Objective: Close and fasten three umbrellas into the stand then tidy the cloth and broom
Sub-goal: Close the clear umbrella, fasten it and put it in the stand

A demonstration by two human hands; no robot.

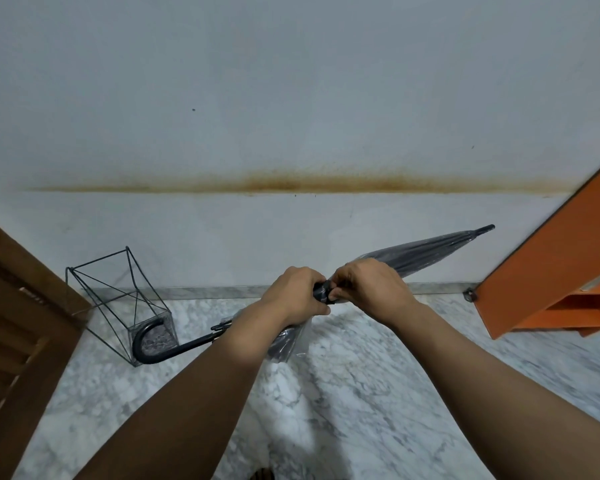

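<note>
A closed clear umbrella (426, 252) with dark ribs is held level in front of me, its tip pointing up to the right and its curved black handle (149, 346) low at the left. My left hand (297, 294) grips the folded canopy at its middle. My right hand (364, 287) pinches the black fastening strap (323, 292) against the canopy beside the left hand. An empty black wire umbrella stand (118, 299) sits on the floor at the left, against the wall. The handle overlaps the stand's base in this view. No other umbrella, cloth or broom is in view.
A brown louvred wooden door (18, 327) fills the left edge. An orange cabinet (548, 271) juts in at the right. A white wall with a brown stain band (291, 183) lies ahead, above a grey marble floor (343, 393).
</note>
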